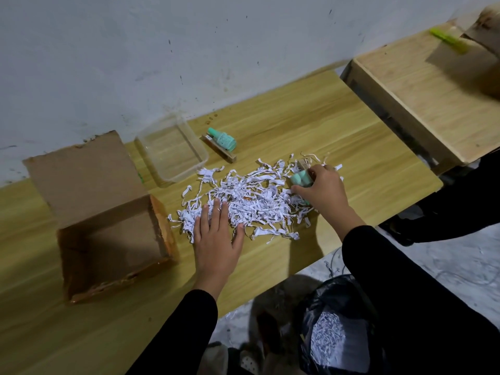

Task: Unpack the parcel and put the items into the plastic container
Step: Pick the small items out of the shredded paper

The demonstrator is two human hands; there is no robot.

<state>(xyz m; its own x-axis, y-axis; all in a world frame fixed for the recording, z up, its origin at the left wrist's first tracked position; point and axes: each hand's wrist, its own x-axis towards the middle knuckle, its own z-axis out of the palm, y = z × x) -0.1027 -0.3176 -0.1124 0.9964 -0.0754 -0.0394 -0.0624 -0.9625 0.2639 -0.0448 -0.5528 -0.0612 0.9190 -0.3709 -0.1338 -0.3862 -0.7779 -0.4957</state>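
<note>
Head view: on the desk (pixel 311 123) the open cardboard parcel (pixel 108 226) sits at nine o'clock of a heap of shredded paper (pixel 251 196), with the empty clear plastic container (pixel 173 150) at eleven o'clock and a mint bottle (pixel 223 138) on a brown printed carton (pixel 219 148) at twelve; the print is too small to read. The left hand (pixel 216 236) lies flat, fingers spread, on the heap's near edge. The right hand (pixel 322 190), at three o'clock, has its grip closed on what looks like a second mint bottle (pixel 300 177).
</note>
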